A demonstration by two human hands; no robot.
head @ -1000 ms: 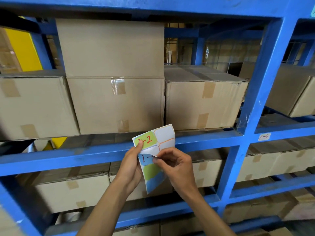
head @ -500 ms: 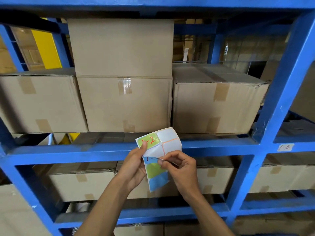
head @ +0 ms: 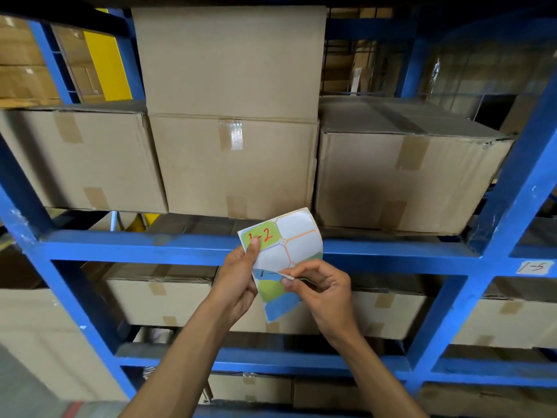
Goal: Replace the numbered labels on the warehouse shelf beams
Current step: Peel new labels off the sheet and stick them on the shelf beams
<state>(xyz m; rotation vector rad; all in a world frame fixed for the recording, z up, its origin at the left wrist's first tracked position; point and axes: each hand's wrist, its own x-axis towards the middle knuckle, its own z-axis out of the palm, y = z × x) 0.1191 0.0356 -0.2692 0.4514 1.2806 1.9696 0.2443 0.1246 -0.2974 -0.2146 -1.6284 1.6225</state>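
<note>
A sticker sheet (head: 297, 236) with coloured labels hangs in front of the blue shelf beam (head: 135, 248). A green label marked "1-2" (head: 265, 235) sits at its top left. My left hand (head: 238, 282) grips the sheet's left edge, thumb on that green label. My right hand (head: 319, 292) pinches the lifted corner of a blue label (head: 266, 273) in the sheet's middle. The beam behind the sheet carries no label that I can see. A white label marked "1-5" (head: 534, 267) is stuck on the beam at the far right.
Taped cardboard boxes (head: 235, 164) fill the shelf above the beam, one stacked on another. More boxes (head: 156, 300) stand on the shelf below. A blue upright post (head: 509, 188) rises at the right and another (head: 18, 206) at the left.
The view has shifted left, so the shelf and the "1-5" label slid right. My right fingers have lifted the blue label's edge off the sheet. Both hands stay on the sheet.
</note>
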